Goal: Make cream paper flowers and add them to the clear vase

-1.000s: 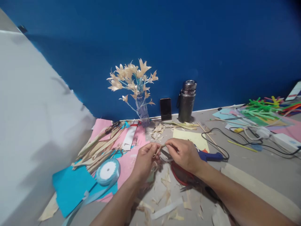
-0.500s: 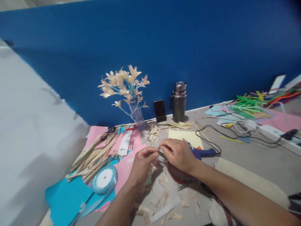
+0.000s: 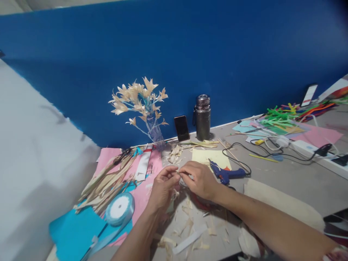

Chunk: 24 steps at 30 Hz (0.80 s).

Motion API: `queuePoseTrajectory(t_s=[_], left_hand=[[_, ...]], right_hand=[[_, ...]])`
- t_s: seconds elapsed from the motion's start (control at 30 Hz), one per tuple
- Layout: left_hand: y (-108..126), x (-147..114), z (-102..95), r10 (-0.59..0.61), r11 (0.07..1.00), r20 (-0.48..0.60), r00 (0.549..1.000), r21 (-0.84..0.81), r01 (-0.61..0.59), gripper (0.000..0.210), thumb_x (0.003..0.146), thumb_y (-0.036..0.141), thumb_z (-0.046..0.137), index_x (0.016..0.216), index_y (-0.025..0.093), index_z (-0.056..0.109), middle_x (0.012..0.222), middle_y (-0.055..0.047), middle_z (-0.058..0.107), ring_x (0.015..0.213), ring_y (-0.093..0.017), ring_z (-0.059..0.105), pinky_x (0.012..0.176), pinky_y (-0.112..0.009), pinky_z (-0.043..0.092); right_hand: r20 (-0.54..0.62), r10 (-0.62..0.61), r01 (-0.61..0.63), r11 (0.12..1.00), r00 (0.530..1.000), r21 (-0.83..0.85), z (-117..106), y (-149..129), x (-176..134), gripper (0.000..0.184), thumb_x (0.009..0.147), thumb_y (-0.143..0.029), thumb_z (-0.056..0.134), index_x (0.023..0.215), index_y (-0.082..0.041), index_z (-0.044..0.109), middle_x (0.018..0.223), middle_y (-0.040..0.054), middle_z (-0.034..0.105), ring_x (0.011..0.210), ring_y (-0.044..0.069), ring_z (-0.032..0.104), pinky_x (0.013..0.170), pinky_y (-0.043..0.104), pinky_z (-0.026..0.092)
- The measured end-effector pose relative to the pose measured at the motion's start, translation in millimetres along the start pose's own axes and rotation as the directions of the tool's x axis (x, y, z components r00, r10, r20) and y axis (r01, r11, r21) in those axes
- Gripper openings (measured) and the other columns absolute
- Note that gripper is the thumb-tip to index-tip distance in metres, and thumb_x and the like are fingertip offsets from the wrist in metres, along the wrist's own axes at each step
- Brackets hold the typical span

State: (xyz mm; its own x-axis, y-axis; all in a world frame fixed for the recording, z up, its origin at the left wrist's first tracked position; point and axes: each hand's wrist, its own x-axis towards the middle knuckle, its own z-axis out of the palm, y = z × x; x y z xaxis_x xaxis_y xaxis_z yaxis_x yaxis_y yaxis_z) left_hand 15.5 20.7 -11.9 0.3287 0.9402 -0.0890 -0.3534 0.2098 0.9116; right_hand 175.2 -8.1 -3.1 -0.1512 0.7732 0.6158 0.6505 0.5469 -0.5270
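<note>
Fingertips nearly meet where my left hand [image 3: 164,185] and my right hand [image 3: 198,178] pinch at something small over the middle of the table. What sits between them is too small to make out; a thin pale bit shows at the tips. Both hands are closed. Just under the right fingers lies a clear roll [image 3: 185,182], partly hidden. Beyond the right hand is a blue glue gun [image 3: 226,174] beside a yellow paper sheet [image 3: 199,155]. Pale husk scraps [image 3: 187,221] litter the tabletop below the hands.
A vase of cream flowers [image 3: 138,96], a phone [image 3: 181,128] and a thermos [image 3: 203,119] stand along the blue partition. Dried husk strips [image 3: 108,177] and a blue ribbon spool [image 3: 119,208] lie left. Black cables [image 3: 285,156], a power strip [image 3: 318,154] and green pipe cleaners [image 3: 278,116] lie right.
The view has shifted slightly, so most things sit a little further left. My right hand has drawn back a bit, showing more of the glue gun. Both hands keep their pinch.
</note>
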Motion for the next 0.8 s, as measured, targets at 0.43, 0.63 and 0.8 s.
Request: queuePoseTrajectory(t_s=[0.43,0.63,0.8], left_hand=[[4,0,3.0,0.002,0.997,-0.071,0.997,-0.073,-0.007,0.026,0.057,0.025,0.087,0.074,0.017,0.069,0.079,0.001,0.065,0.054,-0.008,0.054,0.05,-0.024,0.045],[2,-3,6.4,0.034,0.996,-0.036,0.999,-0.082,-0.037,0.023,0.058,0.026,0.088,0.071,0.016,0.071,0.089,-0.002,0.068,0.065,-0.011,0.06,0.057,-0.024,0.047],[7,-7,6.9,-0.037,0.985,0.018,0.999,-0.166,0.04,0.028,0.058,0.028,0.089,0.078,0.017,0.072,0.078,0.0,0.067,0.058,-0.01,0.058,0.056,-0.023,0.047]], right_hand=[[-0.102,0.021,-0.01,0.994,0.995,0.106,-11,-3,7,0.027,0.08,-0.009,0.058,0.102,-0.019,0.071,0.103,0.0093,0.072,0.096,0.023,0.063,0.088,0.039,0.048],[0.326,0.304,-0.443,0.689,0.895,0.573,-5,-12,5,0.021,0.081,-0.019,0.061,0.097,-0.018,0.075,0.084,0.0031,0.073,0.071,0.015,0.062,0.07,0.028,0.049],[0.531,0.334,-0.624,0.322,0.779,0.712,-1,-8,4,0.026,0.078,-0.039,0.071,0.069,-0.014,0.071,0.06,-0.0014,0.061,0.054,0.009,0.048,0.058,0.024,0.04]])
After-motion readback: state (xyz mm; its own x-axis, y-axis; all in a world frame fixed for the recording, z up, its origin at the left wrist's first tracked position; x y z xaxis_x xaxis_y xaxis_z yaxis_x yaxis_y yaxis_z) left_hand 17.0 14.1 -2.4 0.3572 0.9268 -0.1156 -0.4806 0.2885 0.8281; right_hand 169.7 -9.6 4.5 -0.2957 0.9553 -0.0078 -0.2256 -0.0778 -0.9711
